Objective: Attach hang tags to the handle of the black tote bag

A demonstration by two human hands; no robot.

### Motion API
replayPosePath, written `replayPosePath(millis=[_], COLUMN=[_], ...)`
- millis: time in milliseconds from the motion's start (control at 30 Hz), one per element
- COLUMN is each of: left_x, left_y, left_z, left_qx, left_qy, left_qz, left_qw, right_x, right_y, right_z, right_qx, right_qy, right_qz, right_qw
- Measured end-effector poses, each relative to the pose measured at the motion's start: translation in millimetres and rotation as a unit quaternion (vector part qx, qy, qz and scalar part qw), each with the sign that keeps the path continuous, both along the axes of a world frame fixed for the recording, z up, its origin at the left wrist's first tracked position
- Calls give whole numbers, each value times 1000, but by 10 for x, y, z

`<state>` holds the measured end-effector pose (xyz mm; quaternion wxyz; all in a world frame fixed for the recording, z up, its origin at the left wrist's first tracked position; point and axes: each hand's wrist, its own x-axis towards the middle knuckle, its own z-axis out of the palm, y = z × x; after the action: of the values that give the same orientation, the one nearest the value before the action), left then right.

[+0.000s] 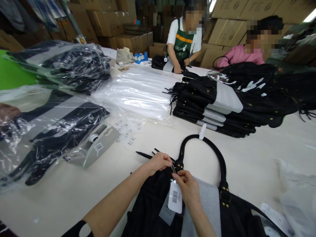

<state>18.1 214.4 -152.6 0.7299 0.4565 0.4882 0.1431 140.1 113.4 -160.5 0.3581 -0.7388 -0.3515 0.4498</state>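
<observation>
A black handbag (149, 210) with a grey panel (207, 204) lies in front of me, its looped handle (221, 158) standing up. At the near base of that handle, my left hand (159, 162) pinches something small, which its fingers partly hide. Close below it, my right hand (189, 187) is closed with thumb and finger on the fine cord of a hang tag. This white barcoded tag (174, 199) dangles over the bag, overlapping a greyish card (167, 210). Something metallic shows between the two sets of fingertips. A white wrap (202, 131) sits around the handle's top.
Stacked black bags (195, 98) occupy the right back. Clear plastic sleeves (138, 89) lie mid-table, near loose barcode labels (128, 131). Plastic-wrapped bags (71, 65) and a grey dispenser-like object (101, 144) are left. Two people (184, 41) work across the table; another hand (8, 112) shows at far left.
</observation>
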Motion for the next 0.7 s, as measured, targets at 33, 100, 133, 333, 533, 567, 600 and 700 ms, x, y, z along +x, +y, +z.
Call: replayPosePath(millis=[33,100,133,333,533,567,600,700], left_x=[-3,-5,-6,-105,-351,-389,-423,-489], left_y=[-4,-22,-37,-228,-505,-550,-595,-724], left_z=[1,6,13,111,155,158,161,173], left_qx=[-4,-15,-22,-62,-88,-88,-89,-89], left_qy=[-16,-47,-61,-91,-126,-126,-128,-134], left_qz=[8,23,28,41,41,44,48,62], left_qw=[1000,999,997,993,987,987,987,985], right_x=[4,12,20,96,-43,-74,-99,-133], right_y=[-10,-31,-44,-136,-180,-180,-178,-169], right_z=[0,10,18,108,106,101,98,104], right_qx=[2,-2,-10,-91,-115,-111,-108,-105], right_qy=[56,148,185,376,470,470,469,464], right_qz=[-18,-47,-59,-50,-82,-89,-94,-101], right_qw=[998,988,981,921,871,871,871,874])
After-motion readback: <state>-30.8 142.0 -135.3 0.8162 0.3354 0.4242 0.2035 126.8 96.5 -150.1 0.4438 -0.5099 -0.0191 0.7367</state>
